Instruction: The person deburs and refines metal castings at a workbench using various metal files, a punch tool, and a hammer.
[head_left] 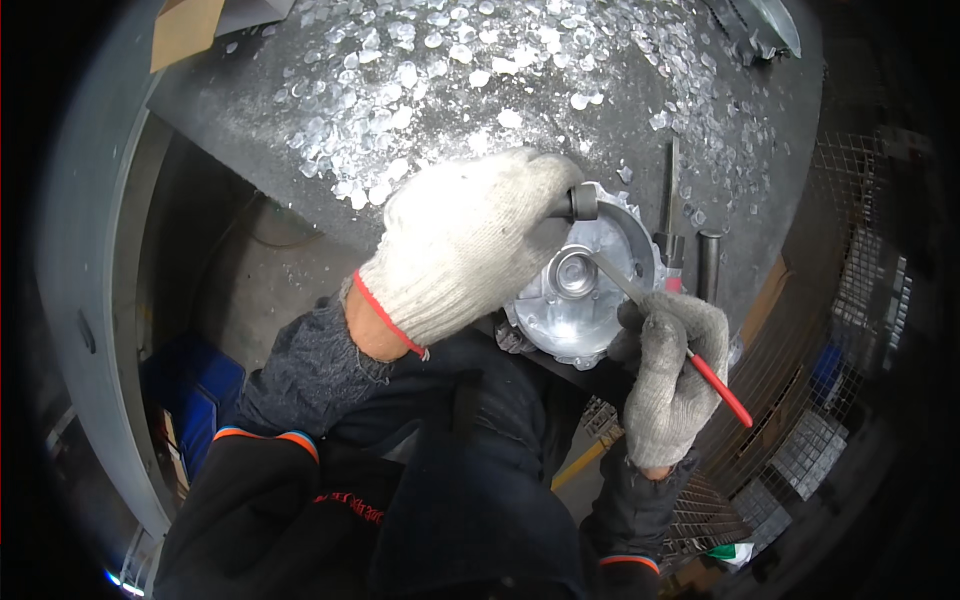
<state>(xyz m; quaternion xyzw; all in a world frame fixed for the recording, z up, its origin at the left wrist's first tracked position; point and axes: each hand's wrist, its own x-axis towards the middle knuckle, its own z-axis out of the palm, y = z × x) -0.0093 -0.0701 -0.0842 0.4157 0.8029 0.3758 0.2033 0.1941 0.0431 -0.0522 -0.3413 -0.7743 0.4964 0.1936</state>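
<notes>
Centre-right of frame: round silver cast-metal housing (580, 300) sits at bench edge. Left hand (465, 245), white knit glove, curled over its upper-left rim, gripping it. Right hand (670, 375) fisted on red-handled thin metal tool (640, 300); shaft runs lower right → upper left, tip at hub.

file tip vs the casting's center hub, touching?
Touching. In the head view the right hand angles the red-handled file so its tip meets the center hub of the round casting, no gap visible. The left hand grips the casting's rim.
</notes>
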